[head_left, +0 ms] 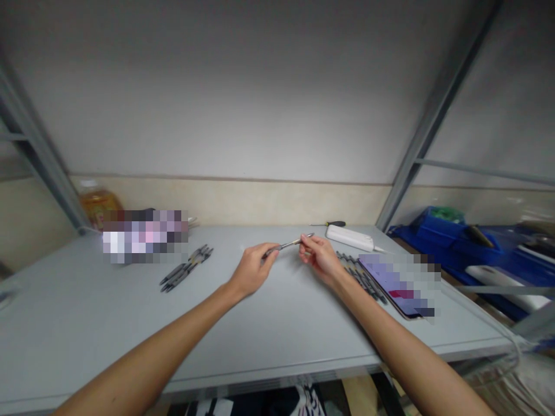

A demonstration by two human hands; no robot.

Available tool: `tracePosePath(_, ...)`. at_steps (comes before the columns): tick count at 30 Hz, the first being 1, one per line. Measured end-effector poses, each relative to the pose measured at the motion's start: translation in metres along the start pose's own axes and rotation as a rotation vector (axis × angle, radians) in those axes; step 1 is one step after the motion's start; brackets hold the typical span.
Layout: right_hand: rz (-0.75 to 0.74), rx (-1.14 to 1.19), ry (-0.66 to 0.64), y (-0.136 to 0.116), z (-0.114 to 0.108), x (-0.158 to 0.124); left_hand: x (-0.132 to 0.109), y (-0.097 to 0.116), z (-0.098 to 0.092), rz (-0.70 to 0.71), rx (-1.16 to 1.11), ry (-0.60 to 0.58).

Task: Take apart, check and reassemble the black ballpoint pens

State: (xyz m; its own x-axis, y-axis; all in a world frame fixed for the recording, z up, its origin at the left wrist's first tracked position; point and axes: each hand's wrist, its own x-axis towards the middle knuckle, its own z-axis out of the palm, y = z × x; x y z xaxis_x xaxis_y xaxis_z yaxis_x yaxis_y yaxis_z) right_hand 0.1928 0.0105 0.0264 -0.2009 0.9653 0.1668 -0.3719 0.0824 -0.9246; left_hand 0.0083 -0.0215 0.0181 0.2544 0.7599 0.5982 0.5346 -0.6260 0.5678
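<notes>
Both of my hands hold one slim grey pen (289, 245) above the middle of a grey table (87, 323). My left hand (254, 267) is closed on the pen's left end. My right hand (318, 255) pinches its right part, near the pale tip. A small pile of dark pens (187, 268) lies on the table to the left of my hands. Another row of dark pens (362, 277) lies to the right, partly hidden behind my right wrist.
A phone (401, 289) lies at the right of the table. A white power strip (353, 237) and a screwdriver (332, 223) sit at the back, a bottle of amber liquid (99, 205) at the back left. Blue bins (455, 237) stand beyond the right metal post.
</notes>
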Motion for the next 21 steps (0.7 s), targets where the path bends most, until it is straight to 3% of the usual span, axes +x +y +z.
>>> tracePosePath(4,-0.05,-0.149,0.026,0.004,0.001,0.0,0.0,-0.003,0.0,-0.189,-0.055,-0.086)
tracePosePath(11,-0.154,-0.293,0.01,0.007,0.0,0.0,0.0,-0.008,0.007,-0.385,-0.283,-0.003)
tracePosePath(16,-0.175,-0.304,0.003,0.003,-0.002,-0.001,0.001,-0.004,0.01,-0.396,-0.426,0.012)
tracePosePath(21,-0.146,-0.186,0.016,0.002,0.004,-0.003,0.002,-0.006,0.007,-0.318,-0.433,-0.055)
